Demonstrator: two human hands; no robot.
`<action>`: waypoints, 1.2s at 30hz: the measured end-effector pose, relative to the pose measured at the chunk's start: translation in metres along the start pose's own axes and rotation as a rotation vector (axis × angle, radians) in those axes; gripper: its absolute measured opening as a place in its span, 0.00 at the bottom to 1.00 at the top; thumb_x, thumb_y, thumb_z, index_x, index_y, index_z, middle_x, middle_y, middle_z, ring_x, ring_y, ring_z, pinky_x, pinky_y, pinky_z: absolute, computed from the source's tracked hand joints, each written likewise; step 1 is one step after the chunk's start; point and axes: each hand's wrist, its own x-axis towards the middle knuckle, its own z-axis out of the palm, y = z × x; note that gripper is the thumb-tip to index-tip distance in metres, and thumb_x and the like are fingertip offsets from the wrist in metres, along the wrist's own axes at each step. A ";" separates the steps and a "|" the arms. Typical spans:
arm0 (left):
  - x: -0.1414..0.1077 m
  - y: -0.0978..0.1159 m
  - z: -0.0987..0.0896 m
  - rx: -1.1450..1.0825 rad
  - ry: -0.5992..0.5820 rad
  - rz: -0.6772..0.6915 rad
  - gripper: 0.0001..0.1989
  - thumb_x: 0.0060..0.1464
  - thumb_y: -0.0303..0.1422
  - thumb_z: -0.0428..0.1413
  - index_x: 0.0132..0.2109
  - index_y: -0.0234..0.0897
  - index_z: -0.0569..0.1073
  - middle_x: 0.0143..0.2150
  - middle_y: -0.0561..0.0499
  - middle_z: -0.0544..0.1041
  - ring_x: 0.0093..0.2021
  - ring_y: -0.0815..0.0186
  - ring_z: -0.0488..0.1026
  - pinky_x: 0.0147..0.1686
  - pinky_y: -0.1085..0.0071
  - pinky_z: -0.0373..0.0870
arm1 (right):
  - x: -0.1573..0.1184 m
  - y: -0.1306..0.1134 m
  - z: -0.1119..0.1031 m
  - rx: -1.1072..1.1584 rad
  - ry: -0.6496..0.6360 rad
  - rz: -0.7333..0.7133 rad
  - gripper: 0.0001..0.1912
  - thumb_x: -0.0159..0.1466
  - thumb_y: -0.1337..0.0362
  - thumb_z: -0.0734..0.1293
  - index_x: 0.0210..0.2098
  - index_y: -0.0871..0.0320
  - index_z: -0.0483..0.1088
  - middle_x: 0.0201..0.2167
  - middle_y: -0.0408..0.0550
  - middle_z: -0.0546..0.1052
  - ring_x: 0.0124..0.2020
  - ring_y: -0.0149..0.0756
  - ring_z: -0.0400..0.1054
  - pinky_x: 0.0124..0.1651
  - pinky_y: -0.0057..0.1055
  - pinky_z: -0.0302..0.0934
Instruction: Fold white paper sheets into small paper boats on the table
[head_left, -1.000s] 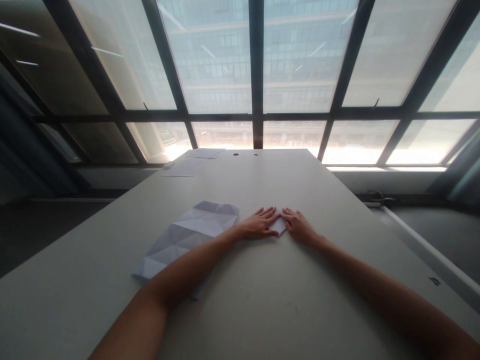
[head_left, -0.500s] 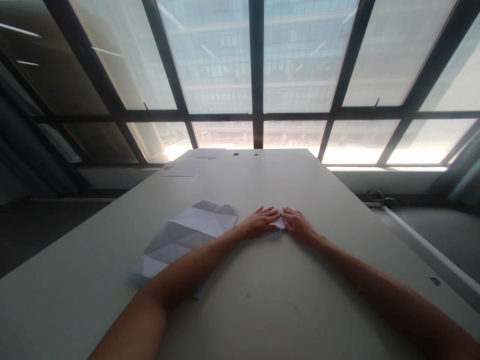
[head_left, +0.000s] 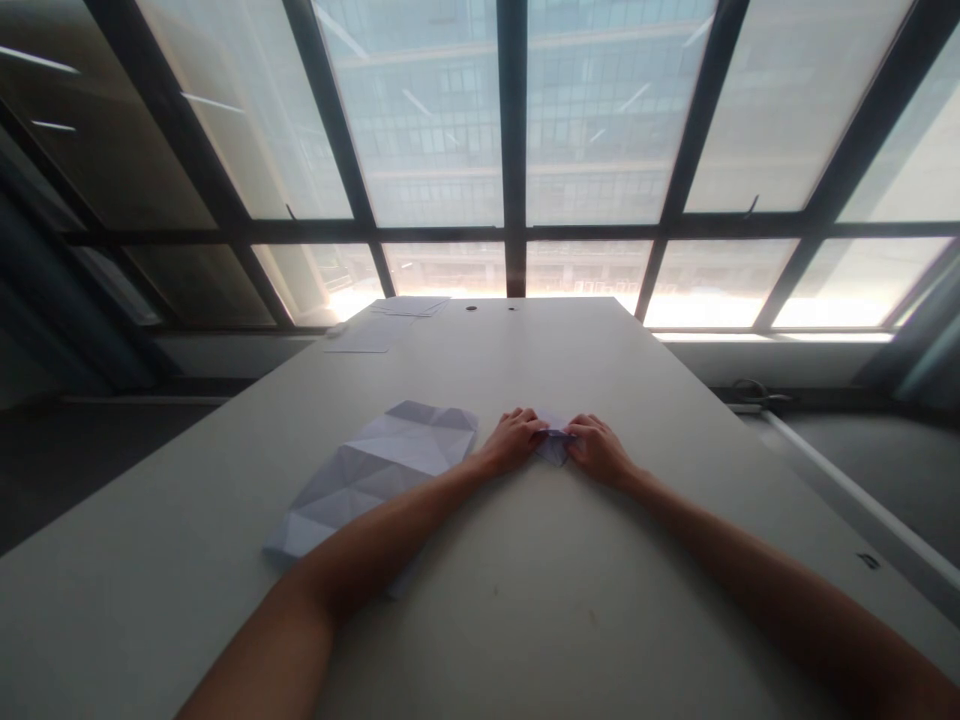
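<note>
A small folded white paper [head_left: 553, 448] lies on the white table [head_left: 555, 620], between my two hands. My left hand [head_left: 514, 438] has its fingers curled and pinches the paper's left edge. On the opposite side, my right hand [head_left: 597, 448] grips the right edge, its fingers bent together. Part of the paper stands slightly raised between the fingertips. A large creased sheet of paper [head_left: 375, 460] rests to the left, partly hidden behind my left forearm.
Flat white sheets [head_left: 367, 334] lie at the table's far left corner. Two small dark round spots are near the far edge. A small dark mark [head_left: 868, 561] shows at the right. Tall windows stand beyond the table.
My fingers were spread flat over the small paper; now they are curled in and pinch its two sides. More of the paper shows between my hands.
</note>
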 end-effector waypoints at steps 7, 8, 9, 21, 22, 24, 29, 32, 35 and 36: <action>0.005 -0.008 0.002 -0.056 0.094 -0.054 0.15 0.67 0.39 0.51 0.35 0.37 0.78 0.37 0.47 0.78 0.41 0.62 0.73 0.44 0.68 0.66 | 0.004 0.006 0.000 0.046 0.056 0.109 0.11 0.67 0.66 0.60 0.34 0.57 0.75 0.33 0.48 0.78 0.37 0.38 0.70 0.43 0.30 0.60; 0.005 -0.009 0.003 -0.059 0.097 -0.069 0.16 0.67 0.38 0.51 0.35 0.37 0.78 0.36 0.47 0.78 0.40 0.62 0.73 0.44 0.68 0.67 | 0.004 0.006 0.000 0.043 0.057 0.128 0.11 0.67 0.66 0.60 0.34 0.57 0.75 0.33 0.48 0.78 0.37 0.38 0.70 0.42 0.30 0.59; 0.006 -0.010 0.004 -0.062 0.095 -0.085 0.16 0.67 0.38 0.51 0.35 0.37 0.78 0.36 0.47 0.78 0.40 0.62 0.74 0.44 0.68 0.67 | 0.004 0.006 0.000 0.040 0.060 0.147 0.12 0.67 0.65 0.60 0.35 0.57 0.75 0.34 0.49 0.79 0.37 0.38 0.70 0.42 0.30 0.59; 0.001 -0.005 0.004 0.028 0.055 -0.187 0.21 0.66 0.32 0.48 0.63 0.47 0.68 0.55 0.46 0.74 0.55 0.56 0.70 0.55 0.59 0.65 | 0.001 0.012 0.003 -0.065 0.089 0.199 0.16 0.66 0.69 0.62 0.53 0.57 0.73 0.41 0.52 0.78 0.46 0.42 0.70 0.51 0.34 0.61; 0.000 -0.006 0.004 0.034 0.043 -0.169 0.21 0.66 0.32 0.47 0.63 0.50 0.68 0.59 0.47 0.72 0.57 0.56 0.68 0.56 0.58 0.65 | 0.001 0.013 0.004 -0.068 0.090 0.168 0.17 0.66 0.70 0.62 0.53 0.56 0.73 0.44 0.53 0.78 0.48 0.42 0.69 0.53 0.35 0.61; 0.000 -0.007 0.005 0.021 0.005 -0.114 0.22 0.66 0.30 0.44 0.62 0.50 0.69 0.65 0.50 0.66 0.62 0.57 0.64 0.60 0.59 0.62 | 0.000 0.014 0.006 -0.068 0.074 0.110 0.19 0.67 0.71 0.60 0.53 0.55 0.74 0.49 0.53 0.76 0.52 0.41 0.67 0.56 0.35 0.60; 0.000 -0.010 0.006 0.016 -0.169 0.022 0.23 0.69 0.38 0.42 0.68 0.45 0.61 0.71 0.49 0.58 0.71 0.55 0.50 0.68 0.50 0.43 | 0.002 0.012 0.008 -0.103 -0.095 0.022 0.22 0.69 0.68 0.57 0.58 0.58 0.71 0.61 0.52 0.71 0.63 0.41 0.60 0.66 0.40 0.51; -0.001 -0.010 0.006 0.047 -0.226 0.131 0.27 0.70 0.45 0.40 0.71 0.45 0.53 0.73 0.48 0.53 0.73 0.55 0.43 0.68 0.43 0.30 | 0.000 0.007 0.008 -0.133 -0.205 -0.016 0.26 0.71 0.63 0.54 0.66 0.61 0.62 0.67 0.54 0.62 0.70 0.43 0.50 0.70 0.47 0.41; -0.001 -0.010 0.007 0.054 -0.267 0.208 0.32 0.69 0.49 0.38 0.73 0.43 0.45 0.74 0.46 0.48 0.74 0.57 0.41 0.68 0.45 0.27 | -0.003 0.002 0.009 -0.158 -0.276 -0.040 0.31 0.72 0.56 0.51 0.70 0.64 0.53 0.70 0.57 0.54 0.72 0.44 0.44 0.71 0.49 0.36; -0.001 -0.011 0.008 0.051 -0.283 0.221 0.33 0.69 0.51 0.36 0.74 0.43 0.42 0.74 0.45 0.46 0.74 0.58 0.40 0.68 0.46 0.28 | -0.004 0.001 0.009 -0.168 -0.292 -0.047 0.32 0.73 0.54 0.51 0.70 0.65 0.51 0.71 0.59 0.53 0.72 0.44 0.42 0.71 0.49 0.36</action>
